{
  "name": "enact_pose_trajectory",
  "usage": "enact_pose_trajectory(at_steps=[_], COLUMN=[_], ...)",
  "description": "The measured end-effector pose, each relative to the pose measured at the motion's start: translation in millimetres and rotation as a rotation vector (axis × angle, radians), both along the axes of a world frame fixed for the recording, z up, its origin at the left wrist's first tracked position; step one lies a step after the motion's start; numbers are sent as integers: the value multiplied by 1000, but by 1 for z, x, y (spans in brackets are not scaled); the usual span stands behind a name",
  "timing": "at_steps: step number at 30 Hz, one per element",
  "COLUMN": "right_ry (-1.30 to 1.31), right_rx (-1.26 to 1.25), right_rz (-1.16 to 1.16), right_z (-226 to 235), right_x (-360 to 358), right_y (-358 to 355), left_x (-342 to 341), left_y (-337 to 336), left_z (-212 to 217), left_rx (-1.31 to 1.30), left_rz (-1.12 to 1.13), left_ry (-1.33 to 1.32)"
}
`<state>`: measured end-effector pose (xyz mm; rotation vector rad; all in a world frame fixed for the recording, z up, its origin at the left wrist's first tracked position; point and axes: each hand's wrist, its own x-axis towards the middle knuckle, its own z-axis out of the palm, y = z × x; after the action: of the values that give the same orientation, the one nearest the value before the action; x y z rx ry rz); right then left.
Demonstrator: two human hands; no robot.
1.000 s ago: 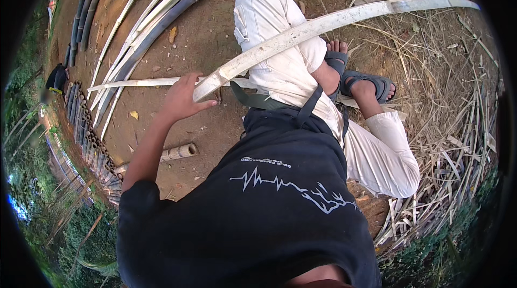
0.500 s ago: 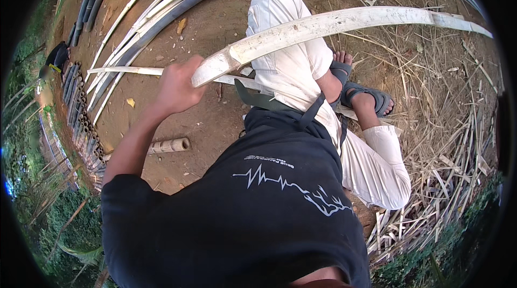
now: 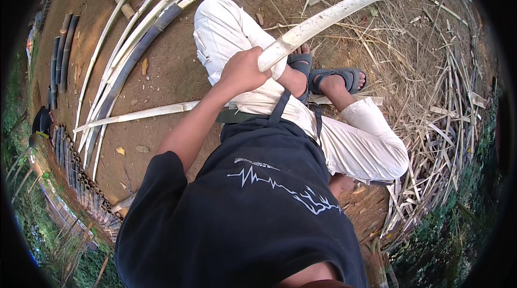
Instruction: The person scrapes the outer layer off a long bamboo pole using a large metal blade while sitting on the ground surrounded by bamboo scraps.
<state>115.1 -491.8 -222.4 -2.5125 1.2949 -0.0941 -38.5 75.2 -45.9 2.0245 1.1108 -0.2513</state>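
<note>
My left hand (image 3: pixel 243 74) is closed round the near end of a long, pale split bamboo strip (image 3: pixel 336 12). The strip curves up and away to the far right, passing over my lower leg and above my sandalled feet. A patch of skin (image 3: pixel 340 184) shows between the black shirt and my bent right leg. It seems to belong to my right arm or hand; its fingers are hidden. Behind my left forearm, another pale bamboo strip (image 3: pixel 137 114) lies on the ground.
Several long split strips and a dark bamboo pole (image 3: pixel 141 45) lie at the far left. Short bamboo tubes (image 3: pixel 89 188) are lined up along the left edge. Bamboo shavings (image 3: pixel 431 148) cover the ground on the right. A dark sandal (image 3: pixel 342 79) is on my foot.
My left hand has moved right, carrying the split bamboo strip with it. The strip's far end now points more steeply upward. The whole view has shifted and turned somewhat.
</note>
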Motion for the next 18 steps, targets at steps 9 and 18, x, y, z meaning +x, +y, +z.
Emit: enact_pose_trajectory(at_steps=[9, 18], right_ry=[-466, 54], right_rx=[30, 419], right_rz=[800, 2127], right_z=[214, 248], right_x=[63, 0], right_y=[148, 329], left_x=[-28, -27], left_y=[-5, -43], left_z=[29, 42], left_rx=[-1363, -1490], left_rz=[434, 576], left_ry=[-546, -681])
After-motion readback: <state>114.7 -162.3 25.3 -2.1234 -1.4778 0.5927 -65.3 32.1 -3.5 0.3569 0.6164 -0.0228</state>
